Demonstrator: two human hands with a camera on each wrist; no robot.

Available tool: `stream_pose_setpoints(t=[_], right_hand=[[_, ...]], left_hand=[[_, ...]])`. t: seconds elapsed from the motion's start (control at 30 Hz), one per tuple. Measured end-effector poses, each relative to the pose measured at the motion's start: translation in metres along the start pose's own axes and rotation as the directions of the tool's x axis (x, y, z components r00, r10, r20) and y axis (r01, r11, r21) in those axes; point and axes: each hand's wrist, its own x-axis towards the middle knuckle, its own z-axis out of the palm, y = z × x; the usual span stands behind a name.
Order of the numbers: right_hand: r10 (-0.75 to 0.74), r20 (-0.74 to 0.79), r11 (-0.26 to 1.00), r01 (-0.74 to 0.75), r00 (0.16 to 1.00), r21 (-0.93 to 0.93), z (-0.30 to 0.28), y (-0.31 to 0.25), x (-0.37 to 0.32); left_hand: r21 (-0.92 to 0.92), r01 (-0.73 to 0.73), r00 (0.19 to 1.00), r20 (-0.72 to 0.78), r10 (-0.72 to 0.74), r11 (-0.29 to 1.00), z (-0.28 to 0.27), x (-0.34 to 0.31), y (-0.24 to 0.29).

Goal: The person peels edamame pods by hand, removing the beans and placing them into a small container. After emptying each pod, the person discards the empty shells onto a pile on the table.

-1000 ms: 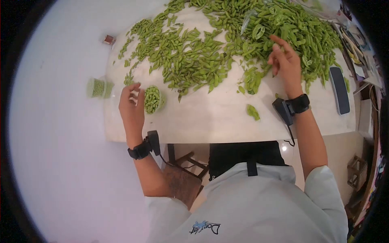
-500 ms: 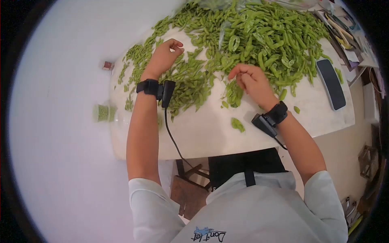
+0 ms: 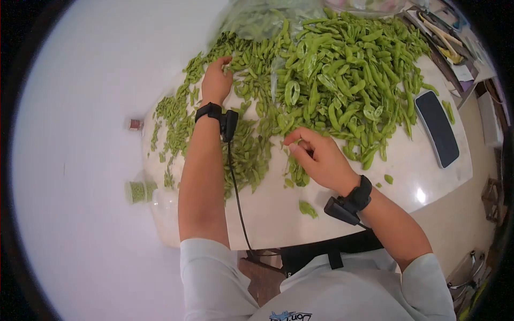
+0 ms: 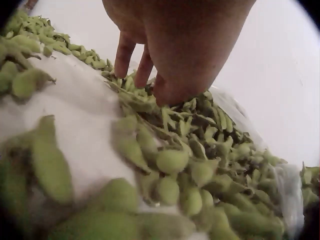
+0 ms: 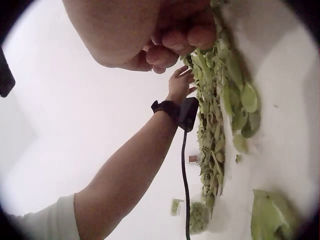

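Observation:
Green soybean pods (image 3: 251,144) lie spread over the left of the table. My left hand (image 3: 217,80) reaches to the pods near the far edge, its fingers pointing down among them in the left wrist view. Lower and to the right, my right hand (image 3: 326,163) hovers by a small clump of pods (image 3: 297,174), in front of the big heap. Its fingers are loosely curled, with nothing visible between them. The right wrist view also shows a clear cup of shelled beans (image 5: 199,221), which my left arm covers in the head view.
A large heap of bright green pods (image 3: 348,80) fills the back right. Clear plastic (image 3: 267,24) lies behind. A phone (image 3: 438,128) sits at the right, near tools (image 3: 444,37). One loose pod (image 3: 308,209) lies near the front. A pale wall borders the left.
My left hand has moved from beside the cup of beans to the far pods. My right hand has come down and left, away from the big heap. The head view has shifted too.

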Motion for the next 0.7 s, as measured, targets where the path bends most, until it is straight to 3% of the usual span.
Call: stream_pose_setpoints(t=[0.13, 0.23, 0.33, 0.43, 0.5, 0.53, 0.63, 0.7], right_hand=[[-0.008, -0.003, 1.0, 0.008, 1.0, 0.02, 0.003, 0.007, 0.0], [-0.009, -0.009, 1.0, 0.009, 1.0, -0.02, 0.001, 0.004, 0.005], [0.008, -0.011, 0.999, -0.009, 1.0, -0.052, -0.001, -0.001, 0.003], [0.013, -0.012, 0.998, -0.014, 1.0, -0.061, 0.001, 0.003, -0.001], [0.026, -0.011, 0.999, -0.026, 1.0, -0.04, 0.0, 0.003, 0.0], [0.01, -0.051, 1.0, -0.009, 0.999, 0.014, 0.001, 0.006, -0.001], [-0.052, -0.179, 0.973, 0.091, 0.982, 0.213, 0.002, 0.005, 0.001], [-0.025, -0.199, 0.939, 0.091, 0.98, 0.331, -0.002, -0.001, 0.002]], left_hand=[[-0.028, 0.117, 0.987, 0.116, -0.113, 0.993, 0.001, 0.005, 0.008], [0.121, 0.087, 0.991, 0.086, -0.098, 0.989, 0.002, 0.005, 0.002], [-0.039, 0.073, 0.997, -0.019, -0.074, 0.997, -0.011, -0.01, 0.017], [-0.319, 0.048, 0.994, -0.075, -0.075, 0.947, -0.027, -0.037, 0.047], [-0.504, 0.095, 0.994, -0.006, -0.113, 0.858, -0.042, -0.064, 0.081], [-0.596, 0.115, 0.992, 0.026, -0.124, 0.795, -0.044, -0.079, 0.098], [-0.666, -0.081, 0.996, -0.088, 0.029, 0.742, -0.039, -0.124, 0.135], [-0.697, -0.129, 0.991, -0.112, 0.071, 0.706, -0.03, -0.139, 0.143]])
